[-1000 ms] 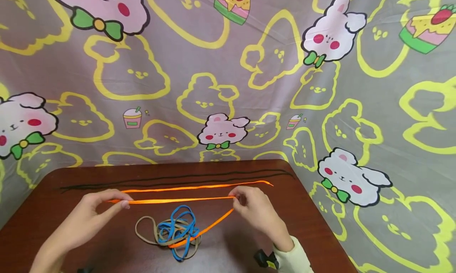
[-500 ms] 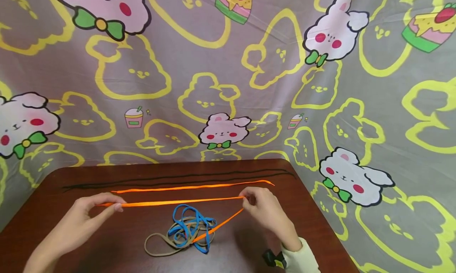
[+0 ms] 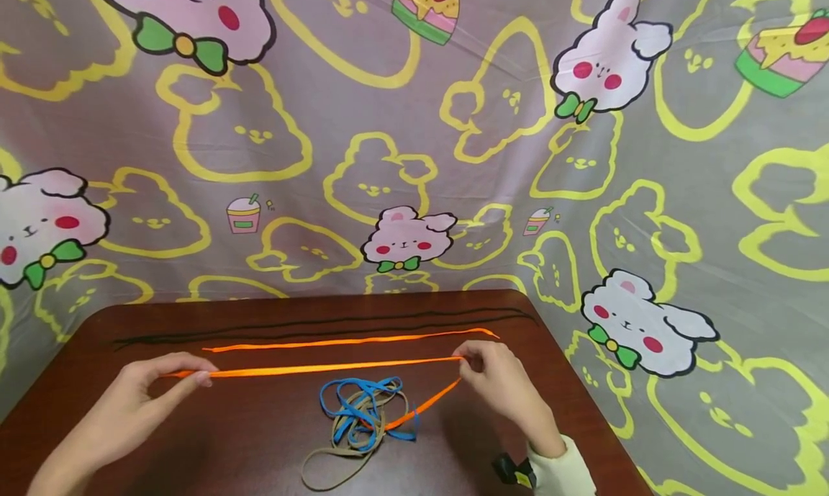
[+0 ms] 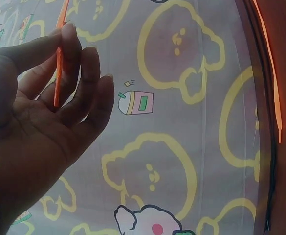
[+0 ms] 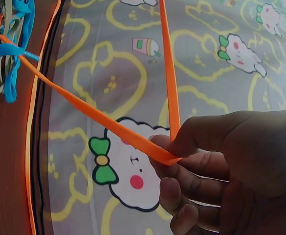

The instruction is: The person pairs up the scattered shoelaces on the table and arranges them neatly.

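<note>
A flat orange shoelace [image 3: 330, 368] stretches nearly straight between both hands, above the table. My left hand [image 3: 139, 399] pinches it near one end between thumb and fingers; in the left wrist view the short orange tail [image 4: 58, 83] hangs by the palm. My right hand [image 3: 501, 384] pinches the same lace further along. From there it bends back and slants down into a tangle, as the right wrist view shows with the slanting orange strand [image 5: 103, 125]. That tangle holds a blue shoelace [image 3: 352, 413] and a tan shoelace [image 3: 343, 451] with a loose loop toward the front.
Another orange shoelace [image 3: 350, 344] lies straight across the brown table [image 3: 214, 438]. Behind it run thin black laces [image 3: 324, 323], also laid lengthwise. A patterned cloth [image 3: 401, 158] hangs behind and to the right of the table.
Both hands have moved apart, left hand leftward and right hand rightward, lengthening the orange span. The blue and tan tangle has been dragged to the right and has shifted shape.
</note>
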Available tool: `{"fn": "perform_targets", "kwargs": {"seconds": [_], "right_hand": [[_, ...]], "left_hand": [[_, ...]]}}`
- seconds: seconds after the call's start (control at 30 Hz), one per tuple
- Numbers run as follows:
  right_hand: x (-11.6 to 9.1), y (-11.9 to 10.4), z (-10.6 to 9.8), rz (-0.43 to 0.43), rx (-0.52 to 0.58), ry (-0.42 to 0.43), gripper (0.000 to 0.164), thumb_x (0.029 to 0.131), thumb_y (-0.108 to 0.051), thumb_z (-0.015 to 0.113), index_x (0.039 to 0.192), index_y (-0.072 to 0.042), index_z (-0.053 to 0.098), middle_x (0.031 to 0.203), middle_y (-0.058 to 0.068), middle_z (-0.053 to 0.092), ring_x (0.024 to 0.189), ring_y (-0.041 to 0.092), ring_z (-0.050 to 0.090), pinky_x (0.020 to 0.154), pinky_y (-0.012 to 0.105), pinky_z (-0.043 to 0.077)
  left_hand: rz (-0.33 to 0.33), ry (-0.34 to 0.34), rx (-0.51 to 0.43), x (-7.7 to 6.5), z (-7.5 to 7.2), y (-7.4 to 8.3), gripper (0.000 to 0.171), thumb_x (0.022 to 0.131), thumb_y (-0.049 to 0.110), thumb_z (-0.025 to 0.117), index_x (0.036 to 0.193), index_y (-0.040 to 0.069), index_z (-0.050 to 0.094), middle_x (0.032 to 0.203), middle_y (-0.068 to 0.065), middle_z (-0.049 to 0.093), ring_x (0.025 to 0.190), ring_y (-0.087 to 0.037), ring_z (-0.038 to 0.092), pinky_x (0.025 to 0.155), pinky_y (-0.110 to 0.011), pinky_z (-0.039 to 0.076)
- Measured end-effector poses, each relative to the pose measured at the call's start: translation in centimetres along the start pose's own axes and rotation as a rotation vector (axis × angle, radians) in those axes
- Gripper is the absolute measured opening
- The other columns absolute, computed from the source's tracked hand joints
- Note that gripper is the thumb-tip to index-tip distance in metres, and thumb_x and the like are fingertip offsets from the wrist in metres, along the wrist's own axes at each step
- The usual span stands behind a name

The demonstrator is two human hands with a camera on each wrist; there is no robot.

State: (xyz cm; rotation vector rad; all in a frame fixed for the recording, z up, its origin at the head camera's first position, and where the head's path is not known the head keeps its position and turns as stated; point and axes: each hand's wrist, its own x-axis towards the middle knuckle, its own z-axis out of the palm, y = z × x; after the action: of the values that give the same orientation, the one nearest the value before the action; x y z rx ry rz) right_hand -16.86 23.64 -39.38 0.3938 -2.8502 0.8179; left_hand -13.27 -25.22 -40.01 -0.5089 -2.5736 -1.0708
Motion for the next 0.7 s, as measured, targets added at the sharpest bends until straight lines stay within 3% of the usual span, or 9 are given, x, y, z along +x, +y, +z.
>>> {"fn": "perform_targets", "kwargs": {"seconds": [0.3, 0.53, 0.7], "right_hand": [[-0.4, 1.0, -0.8, 0.058, -0.039, 0.010, 0.015, 0.090, -0.005, 0.073, 0.098, -0.015, 0.079, 0.077, -0.013, 0.066, 0.065, 0.004, 0.051, 0.059, 0.026, 0.043], [-0.6, 2.2, -0.9, 0.100, -0.074, 0.015, 0.009, 0.090, -0.014, 0.077, 0.097, -0.019, 0.081, 0.084, -0.011, 0.073, 0.071, 0.004, 0.059, 0.065, 0.030, 0.048], [-0.5, 3.1, -0.9, 0.123, -0.068, -0.014, 0.009, 0.091, -0.014, 0.076, 0.098, -0.017, 0.080, 0.080, -0.012, 0.071, 0.069, 0.005, 0.058, 0.063, 0.030, 0.046]], "left_hand": [[-0.052, -0.022, 0.018, -0.3, -0.6, -0.8, 0.016, 0.095, 0.007, 0.071, 0.102, 0.021, 0.074, 0.089, 0.017, 0.073, 0.085, 0.003, 0.065, 0.071, -0.010, 0.042], [-0.076, -0.012, 0.038, -0.8, -0.6, -1.3, 0.015, 0.096, 0.009, 0.071, 0.101, 0.022, 0.075, 0.086, 0.017, 0.072, 0.083, 0.005, 0.064, 0.069, -0.010, 0.040], [-0.089, -0.008, 0.042, -1.0, -0.7, -1.6, 0.013, 0.096, 0.009, 0.070, 0.100, 0.020, 0.075, 0.085, 0.016, 0.073, 0.082, 0.005, 0.064, 0.068, -0.009, 0.039]]}}
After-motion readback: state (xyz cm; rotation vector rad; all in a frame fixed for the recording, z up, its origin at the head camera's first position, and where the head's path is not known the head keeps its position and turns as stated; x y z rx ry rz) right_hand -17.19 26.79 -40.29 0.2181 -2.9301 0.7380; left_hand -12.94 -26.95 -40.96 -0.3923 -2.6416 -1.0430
